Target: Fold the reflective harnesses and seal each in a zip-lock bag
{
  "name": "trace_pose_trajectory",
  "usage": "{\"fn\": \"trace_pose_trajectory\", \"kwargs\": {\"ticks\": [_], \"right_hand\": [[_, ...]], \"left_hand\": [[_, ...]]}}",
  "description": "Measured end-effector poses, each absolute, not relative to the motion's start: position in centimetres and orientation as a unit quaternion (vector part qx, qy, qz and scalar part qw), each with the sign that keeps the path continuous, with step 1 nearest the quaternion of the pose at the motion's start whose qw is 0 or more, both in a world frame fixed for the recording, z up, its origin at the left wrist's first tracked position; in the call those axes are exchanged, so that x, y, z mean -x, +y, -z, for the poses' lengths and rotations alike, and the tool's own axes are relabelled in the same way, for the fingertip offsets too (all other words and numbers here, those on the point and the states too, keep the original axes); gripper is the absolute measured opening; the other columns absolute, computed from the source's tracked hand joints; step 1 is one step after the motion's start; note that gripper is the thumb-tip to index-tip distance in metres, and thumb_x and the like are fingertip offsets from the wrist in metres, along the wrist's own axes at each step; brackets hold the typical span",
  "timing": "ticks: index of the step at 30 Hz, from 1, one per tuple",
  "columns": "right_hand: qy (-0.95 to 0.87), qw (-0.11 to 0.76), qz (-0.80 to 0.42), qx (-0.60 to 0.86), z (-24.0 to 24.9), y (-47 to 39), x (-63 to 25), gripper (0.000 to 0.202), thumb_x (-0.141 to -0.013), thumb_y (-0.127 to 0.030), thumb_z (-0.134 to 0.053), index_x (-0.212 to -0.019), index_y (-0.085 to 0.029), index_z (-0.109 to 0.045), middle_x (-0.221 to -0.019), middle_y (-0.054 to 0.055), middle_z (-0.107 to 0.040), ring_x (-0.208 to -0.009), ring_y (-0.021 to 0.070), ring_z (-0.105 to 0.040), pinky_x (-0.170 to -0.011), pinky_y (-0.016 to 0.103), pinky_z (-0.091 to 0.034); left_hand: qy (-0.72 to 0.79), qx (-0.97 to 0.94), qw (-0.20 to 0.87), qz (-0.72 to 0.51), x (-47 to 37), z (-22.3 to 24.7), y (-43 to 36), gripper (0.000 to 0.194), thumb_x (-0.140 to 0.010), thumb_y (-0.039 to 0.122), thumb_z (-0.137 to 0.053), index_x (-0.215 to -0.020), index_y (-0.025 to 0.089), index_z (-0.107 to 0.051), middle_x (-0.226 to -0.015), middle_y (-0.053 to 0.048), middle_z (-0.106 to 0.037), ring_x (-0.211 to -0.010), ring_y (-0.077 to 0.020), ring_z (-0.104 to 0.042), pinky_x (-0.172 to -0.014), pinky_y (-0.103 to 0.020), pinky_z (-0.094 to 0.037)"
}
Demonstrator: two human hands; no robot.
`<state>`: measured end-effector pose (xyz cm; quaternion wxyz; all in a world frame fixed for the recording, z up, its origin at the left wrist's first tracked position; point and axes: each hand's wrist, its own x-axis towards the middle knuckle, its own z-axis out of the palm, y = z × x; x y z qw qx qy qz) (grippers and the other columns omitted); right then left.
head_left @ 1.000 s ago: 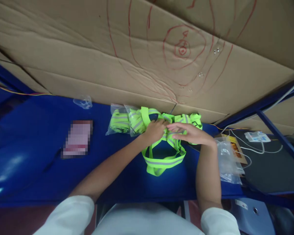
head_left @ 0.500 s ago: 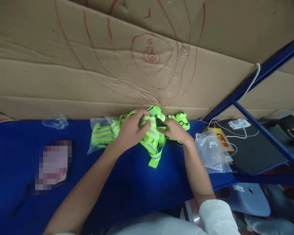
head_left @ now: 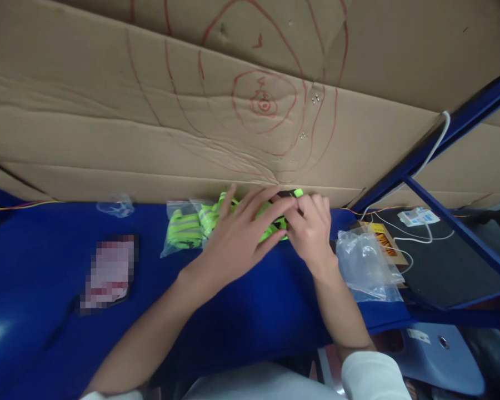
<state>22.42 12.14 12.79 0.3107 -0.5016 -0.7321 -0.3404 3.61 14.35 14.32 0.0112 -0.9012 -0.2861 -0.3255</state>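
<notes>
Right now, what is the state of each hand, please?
Left hand: open, fingers spread over the green straps.
Right hand: fingers curled by the straps; whether it grips them cannot be told.

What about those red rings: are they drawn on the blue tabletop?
No, the red rings are drawn on the brown cardboard standing behind the blue tabletop.

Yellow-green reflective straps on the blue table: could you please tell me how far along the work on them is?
Looks done: the leftmost yellow-green strap bundle sits in a clear plastic bag. In hand: the left hand and right hand cover more reflective straps, mostly hidden. Likely left: bagging those, since transparent, empty-looking bags lie to the right.
</notes>
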Motion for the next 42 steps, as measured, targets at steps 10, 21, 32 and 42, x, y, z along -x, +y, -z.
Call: {"fn": "trace_pose_trajectory", "kwargs": {"ticks": [10,21,32,42], "right_hand": [[-0.736,0.415,0.319,0.429,-11.9,12.2,-22.0,0.058,-0.097,-0.004,-0.046,-0.15,-0.028,-0.049,-0.09,0.005,-0.063,-0.078,0.0199,-0.051,-0.077,0.034,-0.042],[-0.803,0.31,0.256,0.44,-10.6,12.8,-22.0,0.056,-0.099,-0.004,-0.041,-0.149,-0.027,-0.052,-0.09,0.006,-0.06,-0.083,0.0208,-0.052,-0.077,0.035,-0.043],[-0.835,0.173,0.052,0.519,-12.0,12.9,-22.6,0.068,-0.075,-0.001,-0.052,-0.141,-0.022,-0.055,-0.122,0.011,-0.064,-0.114,0.0294,-0.059,-0.093,0.044,-0.045],[-0.652,0.498,0.021,0.572,-12.7,7.3,-34.0,0.033,-0.091,-0.038,-0.064,-0.122,-0.026,-0.062,-0.122,0.009,-0.067,-0.108,0.0254,-0.064,-0.094,0.044,-0.051]], "left_hand": [[-0.357,0.845,-0.054,0.395,-2.7,-14.3,14.7,0.048,-0.093,0.042,-0.066,-0.134,0.019,-0.056,-0.13,-0.011,-0.068,-0.122,-0.0317,-0.062,-0.108,-0.048,-0.044],[-0.364,0.853,-0.149,0.343,-2.0,-13.2,17.5,0.022,-0.087,0.031,-0.072,-0.107,0.021,-0.068,-0.101,-0.001,-0.077,-0.09,-0.023,-0.074,-0.078,-0.033,-0.053],[-0.326,0.91,0.051,0.249,-2.8,-12.0,16.7,0.026,-0.096,0.032,-0.065,-0.115,0.015,-0.068,-0.105,-0.009,-0.078,-0.092,-0.029,-0.076,-0.09,-0.044,-0.054],[-0.383,0.72,-0.226,0.533,8.8,-13.5,18.6,0.045,-0.096,0.051,-0.063,-0.128,0.02,-0.064,-0.123,-0.005,-0.076,-0.107,-0.0204,-0.072,-0.1,-0.039,-0.057]]}}
